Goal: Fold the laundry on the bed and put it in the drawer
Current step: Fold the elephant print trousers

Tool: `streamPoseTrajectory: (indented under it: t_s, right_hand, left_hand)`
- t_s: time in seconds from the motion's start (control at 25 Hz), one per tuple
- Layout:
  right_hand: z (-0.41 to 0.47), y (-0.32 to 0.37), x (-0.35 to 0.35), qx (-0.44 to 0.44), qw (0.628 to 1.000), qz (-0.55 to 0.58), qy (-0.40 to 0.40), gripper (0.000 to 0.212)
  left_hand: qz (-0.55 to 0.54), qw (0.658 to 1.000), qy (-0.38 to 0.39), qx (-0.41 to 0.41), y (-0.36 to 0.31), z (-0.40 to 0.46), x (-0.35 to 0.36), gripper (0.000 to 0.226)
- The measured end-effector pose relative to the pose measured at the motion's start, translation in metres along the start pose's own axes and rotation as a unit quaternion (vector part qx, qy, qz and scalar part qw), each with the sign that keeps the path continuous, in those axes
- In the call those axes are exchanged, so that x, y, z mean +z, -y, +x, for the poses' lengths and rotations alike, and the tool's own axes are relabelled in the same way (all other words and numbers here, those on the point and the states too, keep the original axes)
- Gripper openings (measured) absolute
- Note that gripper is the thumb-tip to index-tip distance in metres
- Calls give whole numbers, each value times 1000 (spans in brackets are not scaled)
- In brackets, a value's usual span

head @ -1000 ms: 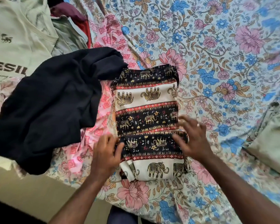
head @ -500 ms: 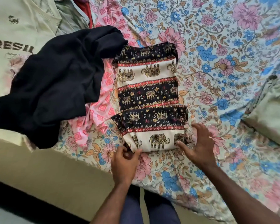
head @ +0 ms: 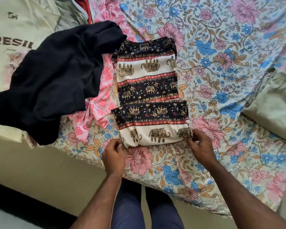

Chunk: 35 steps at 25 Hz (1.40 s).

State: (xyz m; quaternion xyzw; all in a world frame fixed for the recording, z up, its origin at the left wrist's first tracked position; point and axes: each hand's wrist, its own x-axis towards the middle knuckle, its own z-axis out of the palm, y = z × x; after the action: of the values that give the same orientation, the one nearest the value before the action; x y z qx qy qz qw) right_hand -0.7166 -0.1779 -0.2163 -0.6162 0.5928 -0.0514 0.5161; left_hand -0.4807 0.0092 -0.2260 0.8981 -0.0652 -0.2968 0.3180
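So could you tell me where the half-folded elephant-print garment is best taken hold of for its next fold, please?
Probably by its two near corners. The elephant-print garment lies flat with its near end doubled over, so left hand and right hand, coming from the bed's edge, can pinch there and lift evenly.

One elephant-print garment [head: 147, 90], one black garment [head: 56, 76], one pink patterned garment [head: 104, 90], two pale green garments [head: 15, 27] [head: 274, 103], two hands [head: 113, 156] [head: 200, 146].

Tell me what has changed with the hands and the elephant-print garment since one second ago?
Both hands slid from the middle of the black, cream and red elephant-print garment to its near edge. The left hand and right hand now pinch the near corners. The garment stayed partly folded; the black garment did not move.
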Motion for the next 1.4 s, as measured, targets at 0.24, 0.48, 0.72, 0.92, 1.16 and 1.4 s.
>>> streamPoseTrajectory:
  t_s: [0.24, 0.48, 0.72, 0.92, 1.16, 1.4]
  right_hand:
    - [-4, -3, 4, 4, 1000, -11, -4, 12]
    - [-6, -5, 6, -18, 999, -6, -28, 12]
    - [-3, -10, -6, 20, 1000, 6, -23, 15]
    - [3, -6, -18, 7, 1000, -14, -19, 19]
    - [7, -8, -18, 32, 999, -2, -38, 15]
    - [3, -12, -9, -32, 991, -129, -13, 45]
  left_hand:
    - [-55, 998, 6, 34, -20, -40, 19, 11]
    - [-225, 958, -71, -164, -22, -29, 35, 28]
    - [-142, 984, 19, -109, 1, -10, 6, 10]
    - [-39, 996, 70, -30, 6, 17, -13, 13]
    - [-9, 996, 87, 12, 7, 24, -19, 14]
    - [149, 974, 56, 163, 16, 1, -15, 40]
